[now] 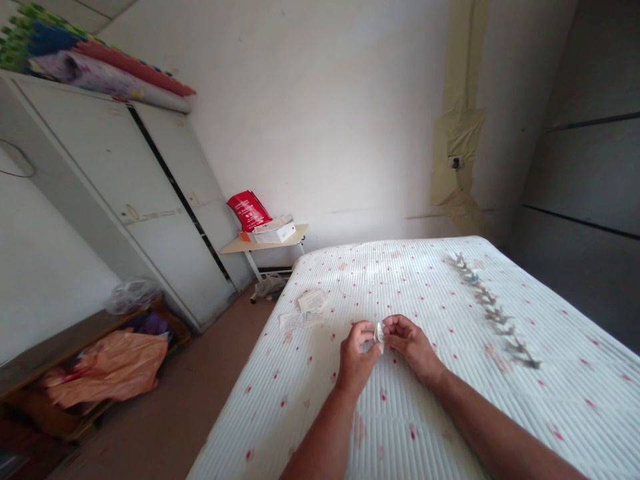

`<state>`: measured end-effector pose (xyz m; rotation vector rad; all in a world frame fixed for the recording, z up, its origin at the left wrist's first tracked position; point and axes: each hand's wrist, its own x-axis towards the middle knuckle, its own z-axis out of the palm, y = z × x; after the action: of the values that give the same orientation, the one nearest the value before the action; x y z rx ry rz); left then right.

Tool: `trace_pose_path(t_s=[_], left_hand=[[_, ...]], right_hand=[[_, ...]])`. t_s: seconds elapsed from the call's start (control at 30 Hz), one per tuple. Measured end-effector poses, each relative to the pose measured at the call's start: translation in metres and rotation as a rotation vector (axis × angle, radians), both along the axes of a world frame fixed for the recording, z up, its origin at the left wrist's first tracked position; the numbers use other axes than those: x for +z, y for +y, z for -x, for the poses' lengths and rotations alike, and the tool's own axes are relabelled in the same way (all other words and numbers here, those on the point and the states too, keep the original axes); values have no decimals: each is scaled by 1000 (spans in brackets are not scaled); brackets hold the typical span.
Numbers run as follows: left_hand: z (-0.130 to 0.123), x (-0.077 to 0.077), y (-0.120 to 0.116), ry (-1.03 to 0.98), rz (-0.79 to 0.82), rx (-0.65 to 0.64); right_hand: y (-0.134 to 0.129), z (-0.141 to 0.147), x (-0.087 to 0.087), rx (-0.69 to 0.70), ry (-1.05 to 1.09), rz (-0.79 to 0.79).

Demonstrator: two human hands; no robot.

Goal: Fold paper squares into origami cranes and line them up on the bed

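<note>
Between my two hands, just above the bed cover (370, 413), is a small folded piece of printed paper (379, 332). My left hand (359, 353) pinches its left side between thumb and fingers. From the right, my right hand (411, 343) grips its other edge, fingertips closed. The paper's exact fold is too small to make out. To the left lie several flat printed paper pieces (313, 301), partly overlapping. Over on the right, several small folded paper figures (495, 313), shaped like birds, stand in a slanting row on the cover.
Beyond the bed's left far corner stands a small table (233, 247) with a red bag (249, 211) and a white box (275, 231). A pale cabinet (110, 173) is at the left, near a low shelf with an orange plastic bag (113, 363). Walls border the far side and right.
</note>
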<state>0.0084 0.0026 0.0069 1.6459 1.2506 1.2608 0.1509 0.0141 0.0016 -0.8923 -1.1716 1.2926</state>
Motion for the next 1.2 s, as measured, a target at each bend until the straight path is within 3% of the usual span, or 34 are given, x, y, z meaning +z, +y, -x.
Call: trace_pose_path(t_s=[0.6,0.87,1.07,1.2], left_hand=[[3,-13,8,-49,-17,-8],[3,-7,9,-172,102,-31],[2,-15,10,-53,96,-55],[3,-18,11,78,64,-32]], right_hand=[[-1,4,-3,23,-41,-34],[-4,-11,-1,-97,-435,-361],[-5,-14,3,55,-716,-596],[-5,-13,2,55,-875,-667]])
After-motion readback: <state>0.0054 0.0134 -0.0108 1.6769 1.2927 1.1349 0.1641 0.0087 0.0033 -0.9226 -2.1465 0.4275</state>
